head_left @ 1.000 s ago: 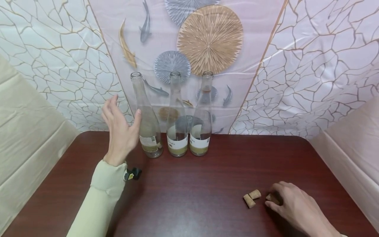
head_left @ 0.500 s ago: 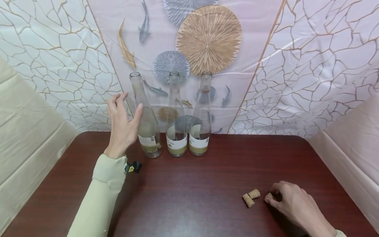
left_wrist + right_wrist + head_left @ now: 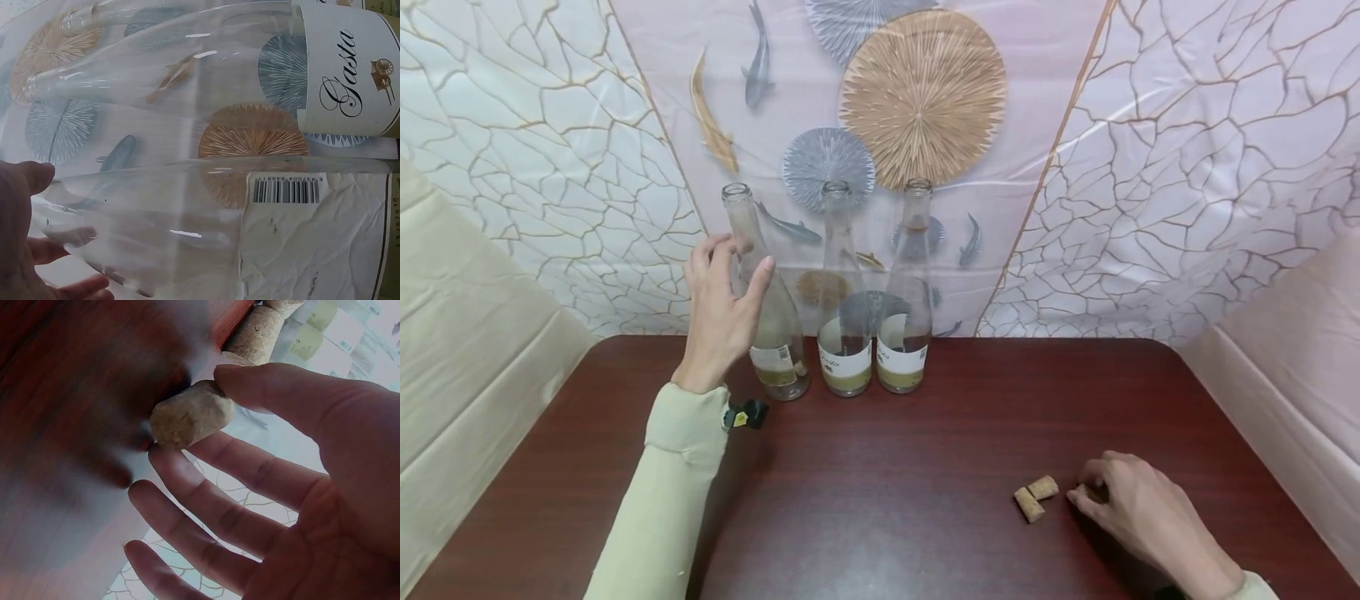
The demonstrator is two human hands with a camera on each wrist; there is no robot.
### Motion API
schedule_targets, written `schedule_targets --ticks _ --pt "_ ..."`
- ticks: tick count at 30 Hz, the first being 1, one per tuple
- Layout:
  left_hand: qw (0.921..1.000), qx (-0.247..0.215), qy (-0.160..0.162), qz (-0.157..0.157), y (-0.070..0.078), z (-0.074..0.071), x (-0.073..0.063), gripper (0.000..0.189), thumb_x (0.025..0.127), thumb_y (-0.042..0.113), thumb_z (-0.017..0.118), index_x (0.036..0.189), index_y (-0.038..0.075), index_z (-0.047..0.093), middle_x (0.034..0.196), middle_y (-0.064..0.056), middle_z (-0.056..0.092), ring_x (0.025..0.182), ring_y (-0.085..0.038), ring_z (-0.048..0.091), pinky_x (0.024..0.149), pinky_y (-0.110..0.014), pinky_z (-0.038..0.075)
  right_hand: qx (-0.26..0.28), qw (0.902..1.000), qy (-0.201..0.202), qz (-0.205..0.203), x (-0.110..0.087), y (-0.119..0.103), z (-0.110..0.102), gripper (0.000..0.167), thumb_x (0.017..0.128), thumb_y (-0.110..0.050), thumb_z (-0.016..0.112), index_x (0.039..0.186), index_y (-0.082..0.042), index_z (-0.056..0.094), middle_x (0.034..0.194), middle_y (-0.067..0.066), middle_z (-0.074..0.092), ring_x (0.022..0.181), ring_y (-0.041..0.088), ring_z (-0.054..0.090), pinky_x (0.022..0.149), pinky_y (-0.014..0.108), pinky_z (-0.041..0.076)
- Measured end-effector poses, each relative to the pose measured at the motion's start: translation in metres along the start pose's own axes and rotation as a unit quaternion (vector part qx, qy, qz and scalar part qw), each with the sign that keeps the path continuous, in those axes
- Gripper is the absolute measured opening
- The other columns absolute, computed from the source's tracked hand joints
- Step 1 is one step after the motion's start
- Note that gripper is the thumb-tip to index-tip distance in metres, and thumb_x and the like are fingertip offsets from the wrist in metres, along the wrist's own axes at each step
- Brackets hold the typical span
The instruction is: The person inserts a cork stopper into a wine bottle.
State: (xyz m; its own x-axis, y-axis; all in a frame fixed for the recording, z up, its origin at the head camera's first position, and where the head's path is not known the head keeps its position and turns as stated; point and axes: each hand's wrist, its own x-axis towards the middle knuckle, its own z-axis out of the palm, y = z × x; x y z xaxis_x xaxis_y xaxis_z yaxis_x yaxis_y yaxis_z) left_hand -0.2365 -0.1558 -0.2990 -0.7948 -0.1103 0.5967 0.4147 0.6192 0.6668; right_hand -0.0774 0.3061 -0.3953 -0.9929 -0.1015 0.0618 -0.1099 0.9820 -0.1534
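Three clear glass bottles with white and olive labels stand in a row at the table's back: the left bottle (image 3: 781, 321), the middle bottle (image 3: 846, 364) and the right bottle (image 3: 902, 358). My left hand (image 3: 715, 321) is at the left bottle's tapering shoulder, thumb on the near side and fingertips behind the glass, loosely bent. At the front right, my right hand (image 3: 1142, 512) pinches a cork (image 3: 190, 415) between thumb and index finger, low over the table. Just left of it lie two more corks, one flat cork (image 3: 1028, 505) against another cork (image 3: 1042, 487).
The dark red-brown table (image 3: 880, 500) has rounded back corners. A patterned curtain (image 3: 1150, 208) hangs right behind the bottles, and pale cloth panels (image 3: 482, 375) flank both sides. A small tan piece (image 3: 800, 367) shows inside the left bottle's base.
My left hand has moved right, from beside the left bottle to its shoulder. My right thumb and index finger have closed on the cork. Bottles and loose corks stay put.
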Motion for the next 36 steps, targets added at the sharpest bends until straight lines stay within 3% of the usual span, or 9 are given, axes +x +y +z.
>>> schedule_targets --ticks 5,15,20,26,32,36 --pt "1.0000 -0.003 -0.002 0.004 0.001 0.001 0.000 0.043 0.100 0.043 0.060 0.118 0.004 0.066 0.151 -0.018 0.044 0.142 -0.036 0.031 0.113 -0.058 0.029 0.002 0.9999 0.010 -0.003 0.000 0.001 0.000 0.018 0.078 -0.027 0.084 0.075 -0.022 0.067 0.076 -0.007 0.059 0.069 0.012 0.054 0.057 0.037 0.044" --pt "1.0000 0.002 -0.005 0.007 0.008 -0.003 -0.002 0.044 0.102 0.042 0.058 0.116 0.000 0.063 0.141 -0.020 0.048 0.133 -0.036 0.037 0.112 -0.055 0.030 0.019 0.9923 0.114 -0.046 0.003 -0.007 -0.015 0.017 0.077 -0.024 0.085 0.075 -0.024 0.068 0.085 -0.005 0.064 0.082 0.021 0.062 0.062 0.043 0.050" --pt "0.9999 0.005 -0.006 0.012 0.011 -0.006 -0.006 0.043 0.101 0.042 0.058 0.115 0.001 0.063 0.133 -0.021 0.051 0.124 -0.037 0.040 0.107 -0.053 0.032 0.032 0.9812 0.175 -0.075 0.012 -0.021 -0.026 0.017 0.076 -0.022 0.085 0.074 -0.025 0.069 0.086 -0.005 0.065 0.086 0.023 0.063 0.064 0.044 0.052" --pt "0.9998 0.004 -0.006 0.020 0.012 -0.006 -0.010 0.042 0.101 0.041 0.059 0.113 0.000 0.064 0.129 -0.021 0.051 0.120 -0.036 0.040 0.105 -0.050 0.032 0.052 0.9672 0.226 -0.102 0.019 -0.036 -0.035 0.017 0.076 -0.020 0.085 0.076 -0.026 0.069 0.094 -0.004 0.066 0.090 0.019 0.058 0.070 0.036 0.047" --pt "0.9996 0.007 -0.005 0.026 0.016 -0.006 -0.016 0.041 0.101 0.041 0.059 0.111 0.002 0.066 0.131 -0.021 0.053 0.124 -0.035 0.041 0.104 -0.051 0.032 0.105 0.9489 0.269 -0.127 0.026 -0.050 -0.046 0.017 0.075 -0.017 0.088 0.084 -0.019 0.074 0.102 -0.003 0.067 0.095 0.017 0.057 0.079 0.028 0.038" --pt "0.9995 0.011 -0.012 0.028 0.020 -0.007 -0.020 0.042 0.100 0.042 0.059 0.110 0.002 0.065 0.134 -0.021 0.052 0.129 -0.035 0.040 0.108 -0.053 0.031 0.143 0.9351 0.294 -0.136 0.031 -0.059 -0.054 0.018 0.075 -0.014 0.088 0.087 -0.015 0.074 0.105 -0.003 0.067 0.101 0.017 0.058 0.084 0.028 0.039"
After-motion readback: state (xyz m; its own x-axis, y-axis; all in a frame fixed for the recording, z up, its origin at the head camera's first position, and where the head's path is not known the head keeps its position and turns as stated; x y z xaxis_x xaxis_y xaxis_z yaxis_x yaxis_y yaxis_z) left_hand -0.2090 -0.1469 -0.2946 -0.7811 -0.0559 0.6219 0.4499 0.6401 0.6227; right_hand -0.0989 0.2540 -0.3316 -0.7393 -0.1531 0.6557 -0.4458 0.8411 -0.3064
